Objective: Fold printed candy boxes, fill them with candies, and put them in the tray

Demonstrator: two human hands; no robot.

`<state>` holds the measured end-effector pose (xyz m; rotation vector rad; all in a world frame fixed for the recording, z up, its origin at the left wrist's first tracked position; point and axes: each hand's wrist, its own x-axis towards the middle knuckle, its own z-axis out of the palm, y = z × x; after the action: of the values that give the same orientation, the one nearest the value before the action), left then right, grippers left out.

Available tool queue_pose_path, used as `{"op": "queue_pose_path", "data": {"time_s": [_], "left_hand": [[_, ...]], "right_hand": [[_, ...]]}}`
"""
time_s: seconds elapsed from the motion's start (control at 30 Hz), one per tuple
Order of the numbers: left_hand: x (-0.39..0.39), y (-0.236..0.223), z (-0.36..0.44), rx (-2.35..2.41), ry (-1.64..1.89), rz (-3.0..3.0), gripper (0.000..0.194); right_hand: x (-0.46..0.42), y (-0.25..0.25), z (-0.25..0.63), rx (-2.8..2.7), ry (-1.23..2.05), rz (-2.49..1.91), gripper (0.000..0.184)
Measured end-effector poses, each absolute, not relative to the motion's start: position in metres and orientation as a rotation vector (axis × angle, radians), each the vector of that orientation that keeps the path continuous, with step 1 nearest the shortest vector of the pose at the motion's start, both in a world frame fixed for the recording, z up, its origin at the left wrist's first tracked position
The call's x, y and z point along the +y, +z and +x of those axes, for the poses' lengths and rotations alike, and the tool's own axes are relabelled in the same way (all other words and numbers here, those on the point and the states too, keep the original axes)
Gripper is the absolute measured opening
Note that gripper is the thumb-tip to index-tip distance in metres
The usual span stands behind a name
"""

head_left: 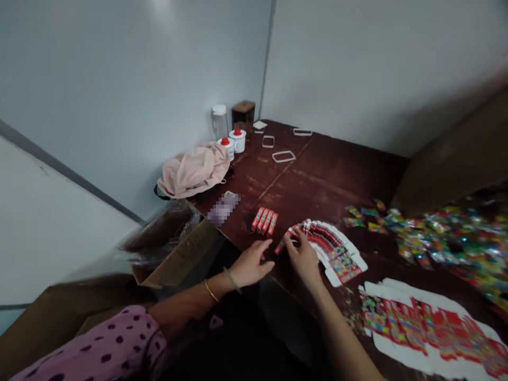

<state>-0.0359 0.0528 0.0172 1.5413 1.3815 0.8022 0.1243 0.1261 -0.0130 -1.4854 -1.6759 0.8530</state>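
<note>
My left hand (251,263) hovers at the table's near edge with nothing in it, thumb and fingers apart. Just beyond it stands a short row of small red printed boxes (264,221). To its right, my right hand (304,260) has thumb and fingertips closed on the left end of a fanned stack of flat printed cartons (331,246). Its fingers partly hide the carton there. A second spread of flat red-and-white cartons (432,323) lies at the lower right.
Wrapped candies (428,238) are heaped at the right by a cardboard box (460,143). A pink cloth bag (194,170), lidded mugs (238,142), a pitcher (219,120) and rubber-band-like loops (283,156) lie farther back. An open carton (178,254) stands below the left edge.
</note>
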Motion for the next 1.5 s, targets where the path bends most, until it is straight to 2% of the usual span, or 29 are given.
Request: {"op": "queue_pose_path", "data": {"time_s": [0.13,0.23,0.43,0.53,0.67,0.77,0.83,0.97,1.07,1.2,1.3,1.4,1.5], "left_hand": [[0.072,0.024,-0.06,1.539,0.895,1.546,0.042],[0.071,0.023,-0.067,1.541,0.872,1.532,0.037],[0.049,0.007,-0.053,1.318,0.669,1.396,0.034],[0.049,-0.003,-0.024,1.156,0.567,1.3,0.036],[0.061,-0.008,0.017,0.858,0.493,0.865,0.044],[0.069,-0.009,0.036,0.621,0.469,0.51,0.045],[0.067,-0.011,0.043,0.655,0.52,0.463,0.038],[0.051,-0.009,0.049,0.858,0.525,0.717,0.019],[0.041,-0.002,0.052,0.887,0.492,0.856,0.012],[0.034,0.004,0.053,0.867,0.559,0.826,0.02],[0.032,0.009,0.048,0.823,0.447,0.882,0.016],[0.036,0.017,0.035,0.6,0.271,0.842,0.026],[0.043,0.022,0.026,0.441,0.127,0.808,0.044]], "right_hand": [[0.179,-0.007,0.101,-1.759,0.732,-1.42,0.05],[0.163,-0.006,0.116,-1.809,0.685,-1.372,0.045],[0.078,-0.033,0.236,-1.993,0.027,-1.622,0.051],[0.059,-0.039,0.273,-2.112,-0.009,-1.614,0.039],[0.039,-0.025,0.263,-2.106,-0.025,-1.506,0.029],[0.008,-0.012,0.234,-2.216,0.142,-1.253,0.027],[-0.009,-0.006,0.218,-2.25,0.309,-1.15,0.029],[-0.005,0.0,0.207,-1.966,0.341,-1.377,0.031],[0.009,0.004,0.206,-1.873,0.455,-1.365,0.027],[0.015,0.013,0.204,-1.788,0.673,-1.347,0.019],[0.021,0.023,0.211,-1.844,1.085,-1.323,0.025],[0.028,0.037,0.223,-1.869,1.445,-1.17,0.029],[0.026,0.049,0.229,-1.853,1.441,-1.091,0.027]]}}
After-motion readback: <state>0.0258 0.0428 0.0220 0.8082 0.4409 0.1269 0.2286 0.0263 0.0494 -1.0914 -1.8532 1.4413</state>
